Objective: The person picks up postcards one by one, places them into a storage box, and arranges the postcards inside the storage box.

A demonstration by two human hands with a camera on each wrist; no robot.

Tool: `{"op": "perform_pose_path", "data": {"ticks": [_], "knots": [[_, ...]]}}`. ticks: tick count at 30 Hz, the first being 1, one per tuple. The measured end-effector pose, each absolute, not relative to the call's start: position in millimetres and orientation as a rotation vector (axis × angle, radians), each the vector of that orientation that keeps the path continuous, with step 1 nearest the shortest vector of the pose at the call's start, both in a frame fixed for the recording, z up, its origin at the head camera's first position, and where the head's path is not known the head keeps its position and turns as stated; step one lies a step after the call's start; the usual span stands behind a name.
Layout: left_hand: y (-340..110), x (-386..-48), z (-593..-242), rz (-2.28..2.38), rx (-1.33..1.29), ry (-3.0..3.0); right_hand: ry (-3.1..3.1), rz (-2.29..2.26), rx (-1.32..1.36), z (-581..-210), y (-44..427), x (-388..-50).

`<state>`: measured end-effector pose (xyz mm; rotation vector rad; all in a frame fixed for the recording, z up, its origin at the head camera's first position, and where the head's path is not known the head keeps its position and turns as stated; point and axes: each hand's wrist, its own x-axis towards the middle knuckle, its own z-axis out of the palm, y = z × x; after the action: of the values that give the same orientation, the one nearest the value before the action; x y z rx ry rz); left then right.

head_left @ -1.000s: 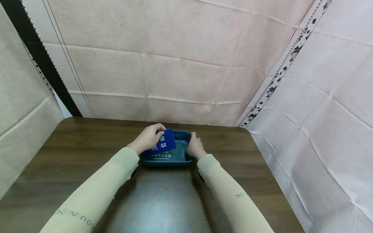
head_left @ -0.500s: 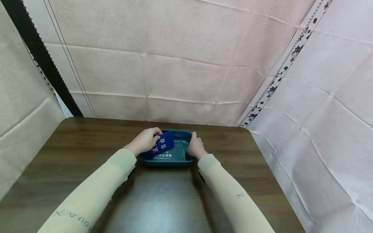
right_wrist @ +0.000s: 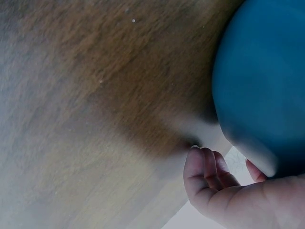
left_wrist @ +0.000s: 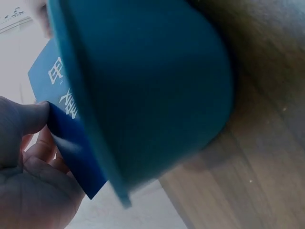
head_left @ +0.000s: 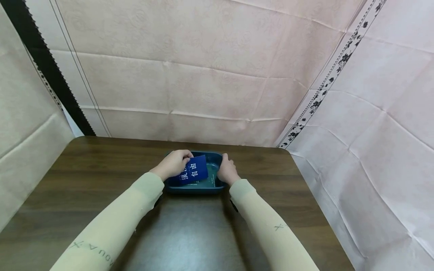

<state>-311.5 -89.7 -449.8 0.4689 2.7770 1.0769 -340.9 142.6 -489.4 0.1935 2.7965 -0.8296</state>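
Note:
My left hand (head_left: pixel 173 164) pinches a dark blue card (head_left: pixel 194 169) with white characters between thumb and fingers. The card is tilted over the left part of a teal rectangular tray (head_left: pixel 194 191). In the left wrist view, the thumb presses the edge of the card (left_wrist: pixel 71 143), and the tray wall (left_wrist: pixel 152 90) hides its far side. Beneath the card, a green panel (head_left: pixel 211 177) with white print shows on the tray floor; whether it is another card cannot be told. At the tray's right end, my right hand (head_left: pixel 228 171) grips the rim, its fingers curled outside the wall (right_wrist: pixel 262 81).
The tray stands on a brown wooden table (head_left: pixel 112 169), near its back edge. Pale cloth sheets (head_left: pixel 203 90) hang behind the table and at both sides. A dark strip (head_left: pixel 57 71) runs down the left corner.
The card dipped slightly left and down, then came back right with my left hand, and now covers more of the white print. My right hand and the tray stay in place.

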Motion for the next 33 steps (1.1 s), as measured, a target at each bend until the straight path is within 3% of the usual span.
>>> {"op": "perform_pose_path", "data": {"ticks": [15,33], "knots": [[-96.4,-312.1,-460.7,0.882,0.479,2.8,2.791,-0.836,0.195,-487.6,144.7,-341.3],[-102.2,-309.6,-477.8,0.317,0.64,3.015,2.797,-0.843,0.141,-485.2,140.5,-338.7]]}}
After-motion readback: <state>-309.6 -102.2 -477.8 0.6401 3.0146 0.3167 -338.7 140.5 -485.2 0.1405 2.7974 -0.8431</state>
